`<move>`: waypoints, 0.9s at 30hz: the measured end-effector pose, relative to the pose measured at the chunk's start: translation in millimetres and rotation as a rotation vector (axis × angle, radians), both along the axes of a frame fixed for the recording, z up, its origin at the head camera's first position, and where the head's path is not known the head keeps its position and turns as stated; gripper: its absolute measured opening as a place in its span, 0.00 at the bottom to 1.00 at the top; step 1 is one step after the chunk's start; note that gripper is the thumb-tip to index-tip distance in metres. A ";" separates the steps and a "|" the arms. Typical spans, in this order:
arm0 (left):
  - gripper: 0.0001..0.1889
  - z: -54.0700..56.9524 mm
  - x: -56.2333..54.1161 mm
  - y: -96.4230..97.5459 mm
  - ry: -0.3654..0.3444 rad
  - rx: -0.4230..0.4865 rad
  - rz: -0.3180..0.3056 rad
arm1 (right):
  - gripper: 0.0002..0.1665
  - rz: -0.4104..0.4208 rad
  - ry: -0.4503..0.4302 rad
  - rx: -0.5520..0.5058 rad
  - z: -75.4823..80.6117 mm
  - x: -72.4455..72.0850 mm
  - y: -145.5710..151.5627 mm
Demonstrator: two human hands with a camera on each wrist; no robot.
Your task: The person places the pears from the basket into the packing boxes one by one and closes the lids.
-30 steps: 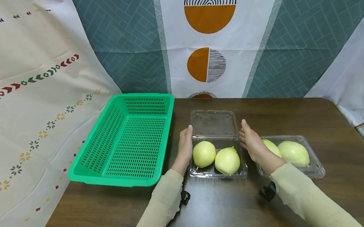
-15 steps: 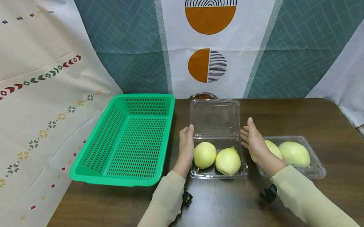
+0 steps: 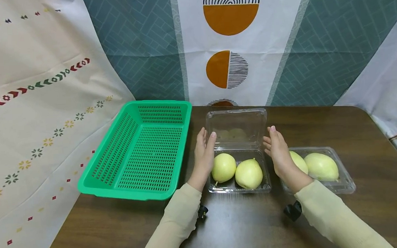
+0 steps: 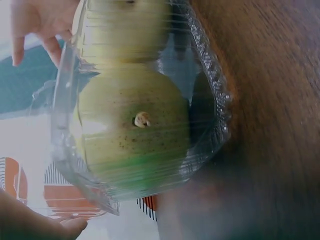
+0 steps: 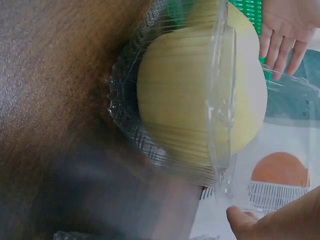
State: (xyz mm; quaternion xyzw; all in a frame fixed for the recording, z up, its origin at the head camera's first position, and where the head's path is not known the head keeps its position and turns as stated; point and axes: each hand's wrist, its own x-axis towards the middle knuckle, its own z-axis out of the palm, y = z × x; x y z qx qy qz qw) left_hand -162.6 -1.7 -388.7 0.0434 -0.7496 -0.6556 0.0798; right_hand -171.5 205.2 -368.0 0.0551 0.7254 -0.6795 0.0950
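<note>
Two pale yellow pears point(image 3: 249, 174) sit side by side in the base of a clear plastic clamshell box point(image 3: 239, 191), with stems showing. The hinged lid point(image 3: 237, 123) leans up behind them and faintly mirrors the fruit. My left hand point(image 3: 204, 154), fingers straight, is at the left side of the lid, its thumb point(image 4: 74, 226) at the lid's edge in the left wrist view. My right hand point(image 3: 277, 149) stands at the lid's right side, palm inward and fingers extended. Its thumb point(image 5: 239, 220) shows close to the lid edge in the right wrist view.
On the left stands a green slotted plastic basket point(image 3: 179, 178). Right of the box, partly behind my right forearm, lies a second clear container point(image 3: 346, 185) with pears point(image 3: 321, 166) inside. Patterned cloths hang behind and left of the brown wooden table point(image 3: 240, 227).
The clamshell lid has swung upward from lying further back, between my two hands. My left hand's fingers have spread a little, and the right hand has shifted slightly rightward. The pears stay put.
</note>
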 end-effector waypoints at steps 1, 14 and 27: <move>0.34 0.8 0.5 -0.3 0.006 -0.001 0.001 | 0.44 -0.004 0.004 0.001 0.6 0.2 0.1; 0.31 7.6 2.9 -2.0 0.016 0.028 -0.005 | 0.40 -0.027 0.071 0.078 3.7 4.6 0.2; 0.28 13.9 11.2 -1.9 -0.023 0.064 0.005 | 0.39 -0.027 0.086 0.072 7.1 14.1 0.2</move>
